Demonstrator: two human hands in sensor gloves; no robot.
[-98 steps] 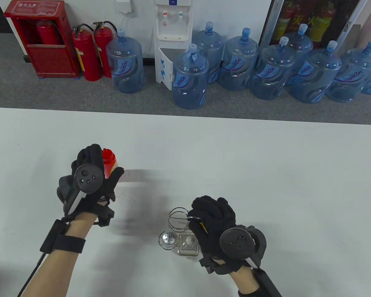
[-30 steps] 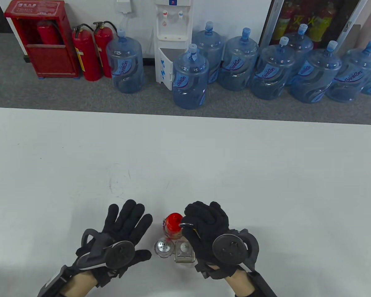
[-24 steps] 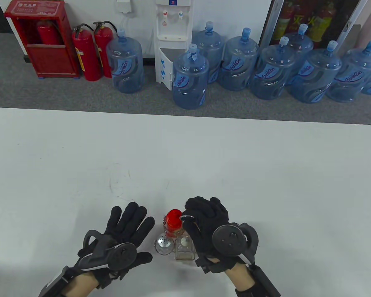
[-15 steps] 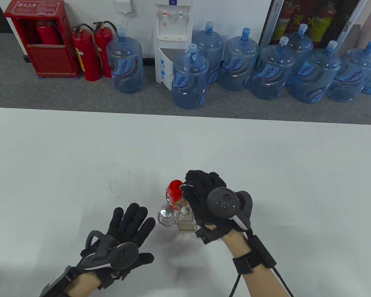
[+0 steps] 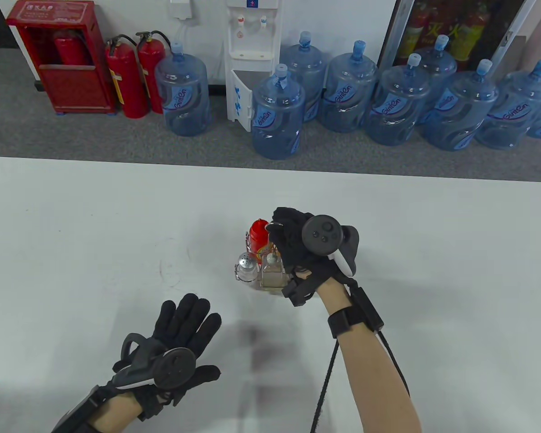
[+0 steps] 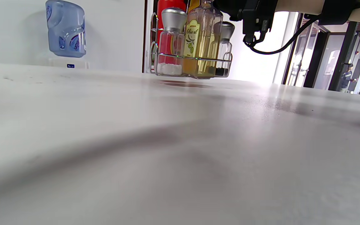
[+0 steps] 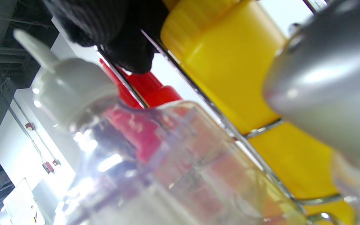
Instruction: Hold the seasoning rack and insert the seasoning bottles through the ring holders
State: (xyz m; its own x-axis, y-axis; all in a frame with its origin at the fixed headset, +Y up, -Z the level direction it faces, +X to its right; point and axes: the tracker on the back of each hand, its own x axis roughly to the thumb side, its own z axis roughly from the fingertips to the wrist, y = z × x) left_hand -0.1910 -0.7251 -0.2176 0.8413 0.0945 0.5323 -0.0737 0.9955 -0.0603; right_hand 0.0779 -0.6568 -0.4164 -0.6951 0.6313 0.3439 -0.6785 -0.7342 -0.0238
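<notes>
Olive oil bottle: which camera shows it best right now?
The left wrist view: the olive oil bottle faces it side-on, label readable, standing in the rack. The table view shows only its top beside the right hand; the right wrist view shows blurred close glass.

Black gloved fingers hang from the top left, touching a thin chrome rack wire running diagonally. Behind it stand a yellow bottle and a red bottle. A clear glass bottle with a white spout fills the lower left; a silver shaker cap fills the right.
</notes>
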